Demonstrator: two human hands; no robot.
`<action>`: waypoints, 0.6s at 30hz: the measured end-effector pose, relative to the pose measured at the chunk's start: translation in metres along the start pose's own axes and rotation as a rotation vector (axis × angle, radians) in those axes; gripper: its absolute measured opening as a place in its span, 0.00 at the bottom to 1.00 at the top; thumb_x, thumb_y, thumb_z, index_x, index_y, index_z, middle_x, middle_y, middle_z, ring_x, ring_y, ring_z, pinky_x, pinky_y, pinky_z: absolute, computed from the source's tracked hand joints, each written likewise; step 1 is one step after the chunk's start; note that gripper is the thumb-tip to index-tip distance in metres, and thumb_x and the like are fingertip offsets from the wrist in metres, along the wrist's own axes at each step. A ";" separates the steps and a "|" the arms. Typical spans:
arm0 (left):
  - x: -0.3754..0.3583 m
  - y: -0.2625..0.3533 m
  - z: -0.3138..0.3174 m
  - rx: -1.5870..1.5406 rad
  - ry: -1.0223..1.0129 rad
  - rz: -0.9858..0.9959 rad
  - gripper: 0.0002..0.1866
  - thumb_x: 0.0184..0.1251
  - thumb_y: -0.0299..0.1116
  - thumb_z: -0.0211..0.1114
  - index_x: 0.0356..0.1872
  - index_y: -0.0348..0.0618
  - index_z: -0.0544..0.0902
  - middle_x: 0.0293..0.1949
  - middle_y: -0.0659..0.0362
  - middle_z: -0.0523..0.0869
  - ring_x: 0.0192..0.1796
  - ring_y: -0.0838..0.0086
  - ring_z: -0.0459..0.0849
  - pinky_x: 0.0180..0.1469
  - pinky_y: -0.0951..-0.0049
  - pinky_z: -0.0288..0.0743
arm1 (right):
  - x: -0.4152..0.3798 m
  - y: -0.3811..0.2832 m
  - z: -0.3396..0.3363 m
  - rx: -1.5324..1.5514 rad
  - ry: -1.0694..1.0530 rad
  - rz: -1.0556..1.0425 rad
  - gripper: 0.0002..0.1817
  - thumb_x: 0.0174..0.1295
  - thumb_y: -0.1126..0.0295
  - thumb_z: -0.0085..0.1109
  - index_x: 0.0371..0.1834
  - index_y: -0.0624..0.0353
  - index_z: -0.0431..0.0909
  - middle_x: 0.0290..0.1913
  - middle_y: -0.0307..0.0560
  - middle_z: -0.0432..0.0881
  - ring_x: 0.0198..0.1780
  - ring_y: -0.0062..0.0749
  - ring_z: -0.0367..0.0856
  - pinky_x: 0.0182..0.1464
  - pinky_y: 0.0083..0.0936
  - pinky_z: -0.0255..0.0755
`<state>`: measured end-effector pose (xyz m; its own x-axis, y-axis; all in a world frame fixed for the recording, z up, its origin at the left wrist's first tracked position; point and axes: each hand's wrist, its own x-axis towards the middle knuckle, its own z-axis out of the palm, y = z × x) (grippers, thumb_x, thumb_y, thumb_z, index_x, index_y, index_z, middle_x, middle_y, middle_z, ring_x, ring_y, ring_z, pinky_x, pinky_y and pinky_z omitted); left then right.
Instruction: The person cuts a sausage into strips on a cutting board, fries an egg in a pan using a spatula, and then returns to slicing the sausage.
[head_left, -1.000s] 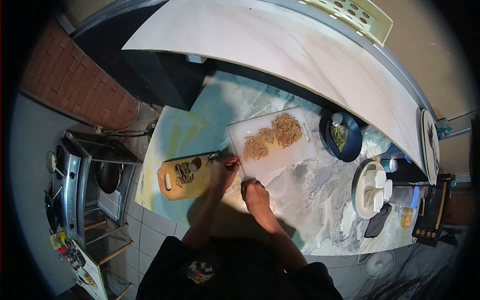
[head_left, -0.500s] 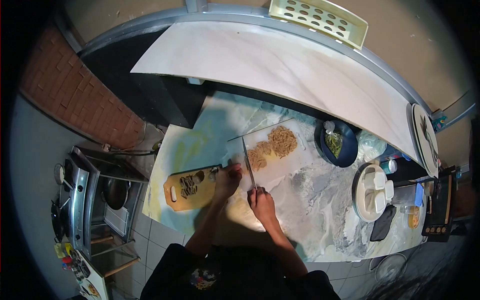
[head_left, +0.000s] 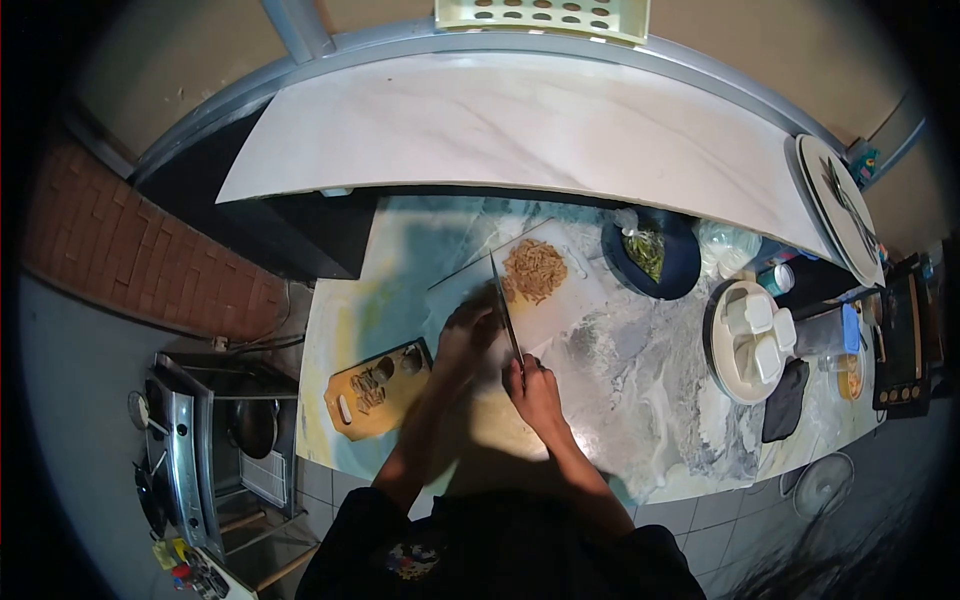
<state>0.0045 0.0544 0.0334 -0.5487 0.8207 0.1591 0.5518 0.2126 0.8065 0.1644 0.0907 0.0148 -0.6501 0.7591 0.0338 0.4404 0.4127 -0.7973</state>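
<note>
My right hand [head_left: 537, 390] is closed around the handle of a long kitchen knife [head_left: 506, 312], its blade pointing away from me over a white cutting board [head_left: 565, 318]. On that board, right of the blade, lies a heap of pale brown shredded food [head_left: 537, 270]. My left hand [head_left: 470, 332] is just left of the blade, over the board's near left part; its fingers are smeared by motion and cover what lies beneath. Left of it, a wooden board [head_left: 400, 408] with a handle hole carries sliced dark-edged pieces [head_left: 368, 392] and a couple of rounded lumps.
Behind on the right stands a dark blue bowl [head_left: 683, 272] with a bag of greens [head_left: 645, 252]. Closer is a plate [head_left: 722, 370] of white containers [head_left: 752, 315], beside a dark cloth [head_left: 786, 402]. A raised white shelf [head_left: 480, 125] overhangs the counter's back. A stove [head_left: 183, 445] stands left.
My left hand has moved forward and right, from beside the wooden board onto the white board, over the smaller shredded pile. The knife stays in my right hand. The whole view has turned slightly.
</note>
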 end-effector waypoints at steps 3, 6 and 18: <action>0.007 -0.016 0.024 0.066 0.026 0.173 0.16 0.51 0.29 0.69 0.44 0.41 0.82 0.39 0.49 0.83 0.44 0.51 0.80 0.49 0.56 0.72 | 0.000 0.006 -0.006 0.015 -0.002 0.051 0.10 0.66 0.70 0.49 0.38 0.69 0.73 0.28 0.66 0.78 0.31 0.62 0.78 0.33 0.49 0.71; 0.004 -0.019 0.034 0.237 0.104 0.221 0.15 0.50 0.31 0.70 0.40 0.43 0.82 0.41 0.50 0.83 0.44 0.52 0.80 0.49 0.54 0.69 | 0.001 0.016 -0.008 0.063 0.124 -0.033 0.11 0.67 0.69 0.49 0.33 0.68 0.72 0.20 0.66 0.75 0.24 0.62 0.76 0.25 0.47 0.65; 0.004 -0.008 0.026 0.062 0.091 -0.157 0.07 0.58 0.33 0.65 0.35 0.44 0.83 0.34 0.52 0.86 0.40 0.56 0.84 0.47 0.56 0.70 | -0.002 0.014 -0.016 0.091 0.171 -0.030 0.12 0.68 0.69 0.49 0.32 0.68 0.72 0.18 0.66 0.73 0.23 0.62 0.75 0.23 0.45 0.64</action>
<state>0.0143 0.0698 0.0127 -0.6840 0.7243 0.0870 0.4908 0.3688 0.7894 0.1816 0.1029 0.0134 -0.5440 0.8247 0.1544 0.3598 0.3955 -0.8451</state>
